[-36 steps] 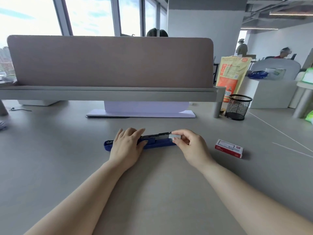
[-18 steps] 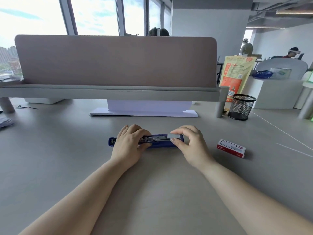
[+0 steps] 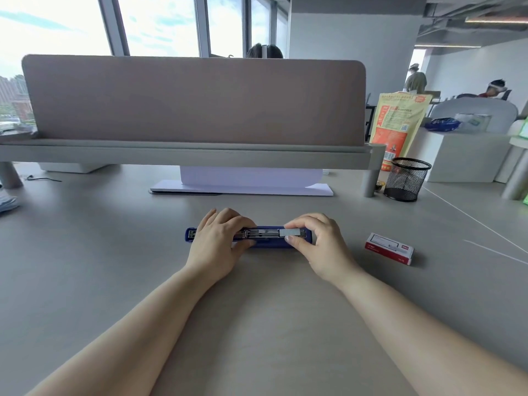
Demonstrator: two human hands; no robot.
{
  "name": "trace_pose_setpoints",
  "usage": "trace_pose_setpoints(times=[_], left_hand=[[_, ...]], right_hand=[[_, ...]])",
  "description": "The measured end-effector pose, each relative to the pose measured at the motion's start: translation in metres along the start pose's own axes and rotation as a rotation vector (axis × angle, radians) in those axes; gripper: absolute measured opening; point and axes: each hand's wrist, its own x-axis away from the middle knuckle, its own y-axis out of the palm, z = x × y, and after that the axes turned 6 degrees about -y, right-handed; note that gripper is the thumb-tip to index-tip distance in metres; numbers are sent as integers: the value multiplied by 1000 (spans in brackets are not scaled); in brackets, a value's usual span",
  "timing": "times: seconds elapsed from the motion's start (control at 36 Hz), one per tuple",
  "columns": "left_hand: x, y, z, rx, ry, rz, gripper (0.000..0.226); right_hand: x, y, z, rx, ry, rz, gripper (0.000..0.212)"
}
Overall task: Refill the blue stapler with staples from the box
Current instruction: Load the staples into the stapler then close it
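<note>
The blue stapler [image 3: 274, 243] lies flat and opened out on the grey desk, its metal staple channel facing up. My left hand [image 3: 217, 242] presses down on its left half, fingers over the channel. My right hand [image 3: 320, 244] pinches a grey strip of staples [image 3: 293, 232] between thumb and forefinger, and the strip sits in the right end of the channel. The red and white staple box [image 3: 390, 248] lies on the desk to the right of my right hand, apart from it.
A black mesh pen cup [image 3: 405, 179] stands at the back right beside a shelf leg [image 3: 370, 181]. A raised shelf with a brown partition [image 3: 194, 101] spans the back, with white paper sheets [image 3: 243, 184] under it. An orange bag [image 3: 398, 124] stands behind the cup.
My right hand has brought the staple strip down from the stapler's right tip into the channel. My left hand has stayed on the stapler's left half.
</note>
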Motion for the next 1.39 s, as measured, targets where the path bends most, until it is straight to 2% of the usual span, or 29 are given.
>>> trace_pose_setpoints(times=[0.56, 0.81, 0.97, 1.03, 1.11, 1.17, 1.22, 1.31, 1.39], left_hand=[[0, -1, 0, 22, -6, -13, 23], [-1, 1, -6, -17, -75, -24, 22], [1, -1, -5, -115, -146, -50, 35], [4, -5, -8, -192, -254, -31, 51], [8, -14, -13, -246, -603, -62, 89], [12, -18, -15, -230, -786, -103, 103], [13, -17, -14, -209, -849, -117, 102], [11, -14, -9, -155, -839, -99, 92], [9, -17, -6, 21, -792, 34, 86]], right_hand=[[0, 0, 6, 67, 47, -3, 19], [1, -3, 5, -1, 179, -28, 23], [1, -2, 6, 12, 237, -66, 30], [1, -2, 5, 24, 245, -70, 32], [2, -3, 4, 83, 245, -62, 35], [2, -3, 3, 141, 244, -63, 36], [2, -3, 3, 191, 236, -77, 34], [2, -3, 2, 226, 214, -103, 28], [2, -4, 1, 178, 220, -90, 25]])
